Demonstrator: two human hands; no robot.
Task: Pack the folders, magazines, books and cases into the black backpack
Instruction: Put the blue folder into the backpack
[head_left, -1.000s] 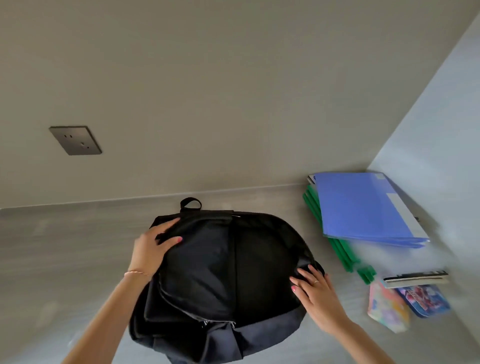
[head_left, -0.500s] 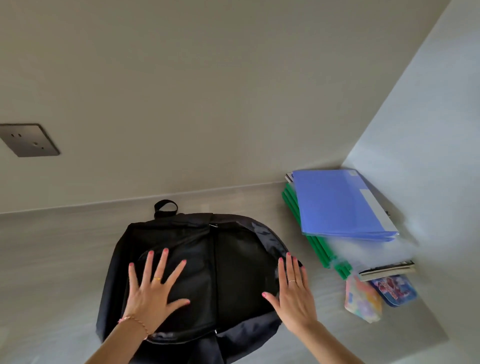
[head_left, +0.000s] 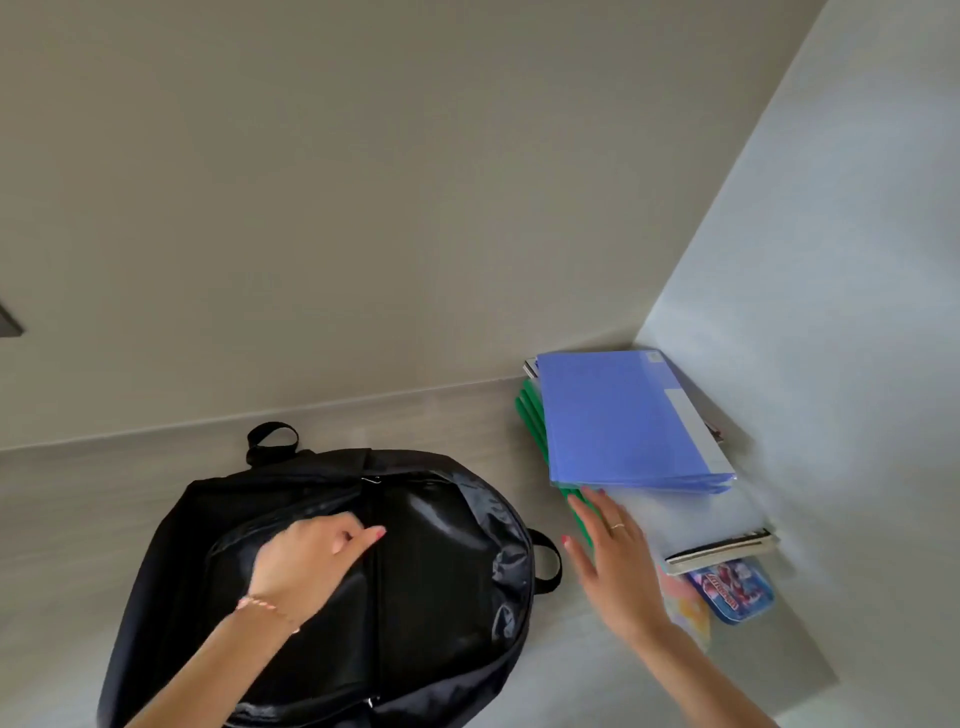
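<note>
Counter (head_left: 78, 499): pale grey surface with a faint streaked grain, running across the lower part of the frame from the left edge to the lower right. Back wall (head_left: 363, 182): plain beige, matt, filling the upper left and centre of the frame; it meets the counter along a thin light seam that slants up toward the right. Side wall (head_left: 857, 260): pale grey-white, occupying the right of the frame, joining the back wall in a corner line that runs from the upper right down to the counter. Wall plate (head_left: 8, 322): dark metallic, at the far left edge, mostly cut off by the frame; details not readable.
</note>
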